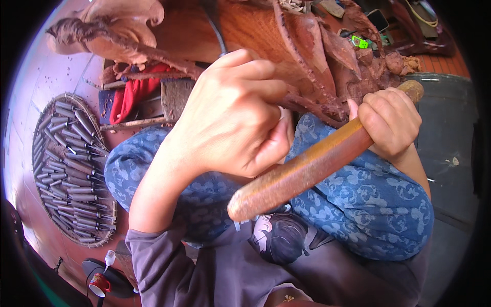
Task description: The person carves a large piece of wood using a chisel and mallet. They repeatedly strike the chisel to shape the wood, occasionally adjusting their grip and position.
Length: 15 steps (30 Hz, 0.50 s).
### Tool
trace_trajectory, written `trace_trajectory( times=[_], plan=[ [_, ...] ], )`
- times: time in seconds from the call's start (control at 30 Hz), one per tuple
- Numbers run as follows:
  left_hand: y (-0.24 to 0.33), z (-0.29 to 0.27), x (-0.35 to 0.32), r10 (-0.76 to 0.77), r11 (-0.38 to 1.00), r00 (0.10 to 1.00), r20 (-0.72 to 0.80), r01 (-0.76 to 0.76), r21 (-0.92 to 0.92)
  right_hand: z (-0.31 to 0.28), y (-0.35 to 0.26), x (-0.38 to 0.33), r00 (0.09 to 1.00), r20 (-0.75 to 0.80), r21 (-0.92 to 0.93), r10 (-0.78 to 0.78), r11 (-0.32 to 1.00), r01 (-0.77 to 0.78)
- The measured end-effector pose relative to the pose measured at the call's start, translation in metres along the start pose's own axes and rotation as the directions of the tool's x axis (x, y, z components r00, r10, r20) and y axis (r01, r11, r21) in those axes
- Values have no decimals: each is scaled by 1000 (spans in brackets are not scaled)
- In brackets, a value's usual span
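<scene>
My left hand is closed in a fist in the middle of the view, above my lap. From its far side runs the thin dark shaft of a chisel, reaching over the carved wood; its handle is hidden in my fingers. My right hand is wrapped round a club-like wooden mallet close to its far end. The mallet slants down to the left, its thick rounded end beside my left wrist. Beyond both hands lies a large reddish-brown wood carving with raised, leaf-like shapes and thin ridges.
A round woven tray on the left floor holds many dark-handled chisels. Red cloth lies by a wooden support. A red cup stands lower left. A bright green object sits beyond the carving. Dark sheeting covers the right side.
</scene>
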State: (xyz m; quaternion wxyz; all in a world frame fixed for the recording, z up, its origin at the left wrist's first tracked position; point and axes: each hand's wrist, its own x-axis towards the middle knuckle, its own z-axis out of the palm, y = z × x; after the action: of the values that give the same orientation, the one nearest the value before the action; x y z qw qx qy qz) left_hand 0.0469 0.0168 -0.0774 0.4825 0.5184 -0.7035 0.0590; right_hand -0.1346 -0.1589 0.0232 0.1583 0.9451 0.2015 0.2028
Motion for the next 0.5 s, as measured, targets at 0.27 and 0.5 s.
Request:
trace_trajectory(
  times=[0.27, 0.5],
  plan=[
    [-8, 3, 2, 9, 1000, 999, -48, -10, -28, -1, -1, 8, 996, 88, -5, -26, 1000, 26],
    [-11, 5, 10, -19, 997, 997, -77, 13, -79, -4, 2, 6, 996, 80, 17, -28, 1000, 26]
  ],
)
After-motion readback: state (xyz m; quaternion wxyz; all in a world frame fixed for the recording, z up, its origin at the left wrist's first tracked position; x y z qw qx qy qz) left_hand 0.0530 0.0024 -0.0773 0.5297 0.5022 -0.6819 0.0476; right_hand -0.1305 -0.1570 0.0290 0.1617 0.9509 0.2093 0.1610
